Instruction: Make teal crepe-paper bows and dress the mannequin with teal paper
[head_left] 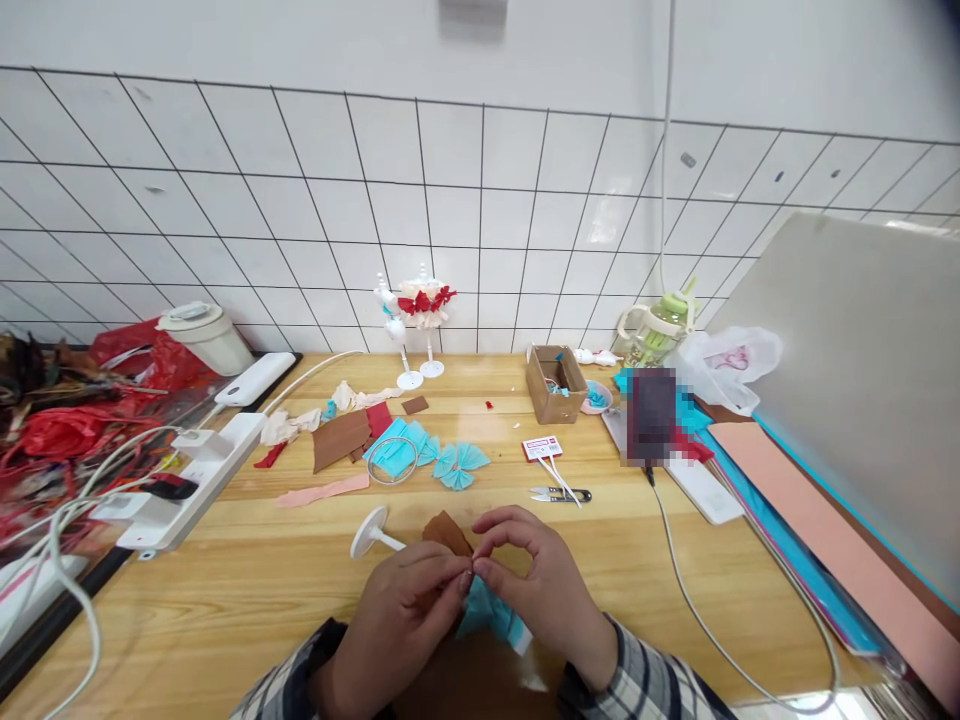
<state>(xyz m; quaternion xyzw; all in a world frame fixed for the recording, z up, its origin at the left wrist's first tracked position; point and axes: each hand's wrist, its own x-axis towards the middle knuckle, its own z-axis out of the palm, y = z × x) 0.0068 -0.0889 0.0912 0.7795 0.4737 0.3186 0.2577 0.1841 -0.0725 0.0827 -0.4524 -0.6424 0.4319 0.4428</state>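
Observation:
My left hand (411, 608) and my right hand (541, 582) meet low in the middle, thumb and finger of each pinched together. What sits between the fingertips is too small to make out. Just beneath them hangs pleated light-blue material (491, 612), partly covered by the hands. A brown piece (448, 532) sticks up behind the fingertips. From behind my left hand a white stand (370, 532) juts out, tilted, its round base toward the left; its other end is hidden. Farther back lie a blue bow-like pleated piece (460, 465) and a hoop (392, 460).
Two small dress forms (424, 305) stand by the wall. A cardboard box (556, 385), a white tag (541, 449) and thread snips (562, 495) lie right of centre. A power strip (202, 480) is at left; coloured sheets (817, 510) and a cable (679, 570) are at right.

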